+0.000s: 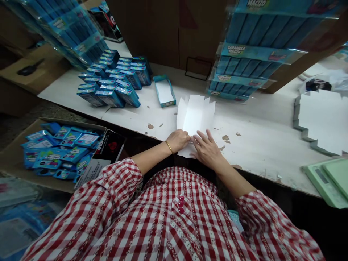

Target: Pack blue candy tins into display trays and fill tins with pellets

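Observation:
A white, partly unfolded card box blank (195,115) lies at the table's near edge, its side flaps tilted up. My left hand (178,140), with a bracelet at the wrist, has its fingers closed on the blank's near left edge. Across from it, my right hand (208,149) rests on the near right part with fingers stretched and apart. The fingertips of both hands almost meet at the near fold. Just beyond the blank, to the left, sits a folded blue tray (165,90) with a white inside, marked "Caramelo Macizo".
Blue small boxes (114,81) stand grouped at the back left. Wrapped blue display packs (239,69) are stacked at the back right. On the right lie stacked white blanks (323,119) and a green scale (328,181). A carton (13,159) of blue packets sits lower left.

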`<state>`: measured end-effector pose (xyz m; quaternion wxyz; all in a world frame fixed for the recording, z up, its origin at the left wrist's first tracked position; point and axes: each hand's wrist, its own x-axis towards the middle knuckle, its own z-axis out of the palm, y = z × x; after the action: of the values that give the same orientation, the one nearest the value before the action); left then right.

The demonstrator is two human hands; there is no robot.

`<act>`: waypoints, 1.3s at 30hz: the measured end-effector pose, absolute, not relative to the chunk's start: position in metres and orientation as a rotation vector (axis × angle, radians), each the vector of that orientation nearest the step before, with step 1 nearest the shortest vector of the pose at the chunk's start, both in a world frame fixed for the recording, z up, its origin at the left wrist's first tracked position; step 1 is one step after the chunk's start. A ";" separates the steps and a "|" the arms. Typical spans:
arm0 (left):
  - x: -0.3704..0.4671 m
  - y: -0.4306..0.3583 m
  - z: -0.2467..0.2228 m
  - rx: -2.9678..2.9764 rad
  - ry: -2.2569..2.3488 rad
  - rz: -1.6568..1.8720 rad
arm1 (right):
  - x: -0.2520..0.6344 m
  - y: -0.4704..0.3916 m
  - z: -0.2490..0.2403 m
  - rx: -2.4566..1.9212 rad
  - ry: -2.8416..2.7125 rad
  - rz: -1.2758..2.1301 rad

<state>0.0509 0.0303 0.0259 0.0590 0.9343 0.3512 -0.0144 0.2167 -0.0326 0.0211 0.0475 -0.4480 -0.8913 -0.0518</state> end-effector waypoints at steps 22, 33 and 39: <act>0.046 0.064 0.053 2.415 0.976 -0.079 | 0.202 -0.018 0.001 -1.354 -1.912 0.174; 0.048 0.046 0.035 2.626 1.321 0.147 | 0.224 -0.019 -0.007 -1.238 -2.027 0.244; 0.053 0.032 0.035 2.924 1.152 -0.005 | 0.219 -0.016 -0.015 -1.350 -2.144 0.119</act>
<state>0.0531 0.0324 0.0349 -0.0004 0.9304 0.3666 -0.0016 0.2195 -0.0156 -0.0154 0.2980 -0.5082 -0.8068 0.0449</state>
